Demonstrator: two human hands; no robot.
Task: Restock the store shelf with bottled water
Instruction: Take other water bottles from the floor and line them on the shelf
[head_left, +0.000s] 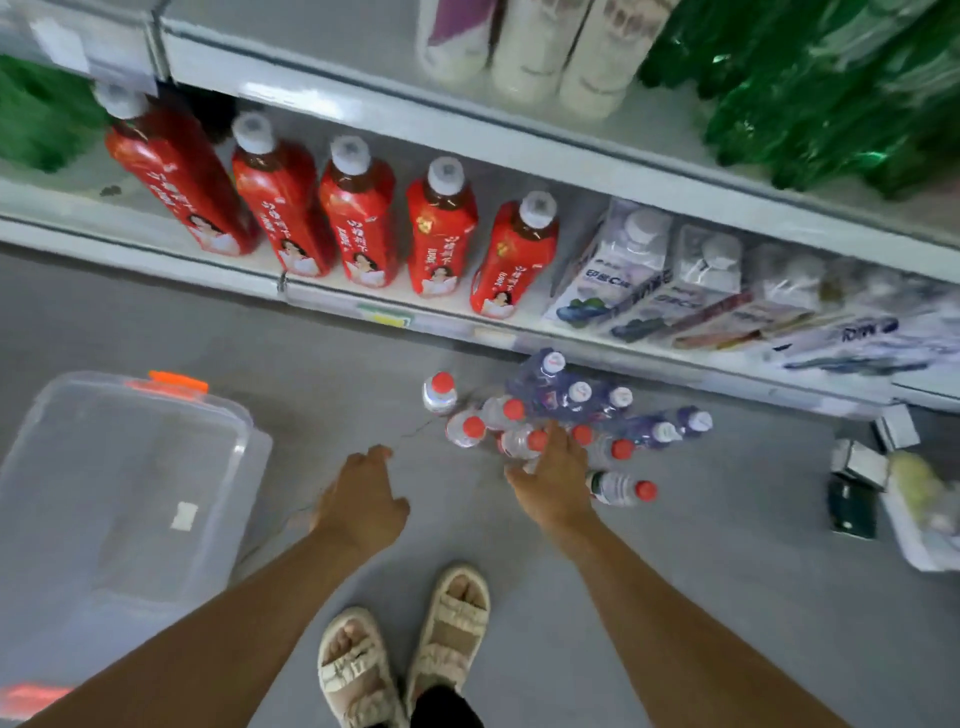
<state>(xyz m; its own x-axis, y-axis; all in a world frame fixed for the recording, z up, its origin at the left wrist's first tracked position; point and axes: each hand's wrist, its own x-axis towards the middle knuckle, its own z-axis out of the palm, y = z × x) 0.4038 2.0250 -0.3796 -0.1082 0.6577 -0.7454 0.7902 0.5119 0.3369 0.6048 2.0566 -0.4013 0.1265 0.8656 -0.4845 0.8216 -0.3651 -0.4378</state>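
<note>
1. Seven red-capped water bottles (519, 441) lie clustered on the grey floor (727, 571) at frame centre, long axes mostly toward the upper right, caps facing the camera; one lies crosswise at lower right.
2. They are clear plastic with white labels.
3. Five purple-tinted, white-capped bottles (576, 397) lie just behind them.
4. The right hand (558, 483) spreads relaxed fingers over the cluster, gripping nothing.
5. The left hand (363, 499) hangs loosely curled and empty, beside a clear storage bin (124, 499).
6. Five red bottles (358, 218) stand on the lower shelf (322, 296).
</note>
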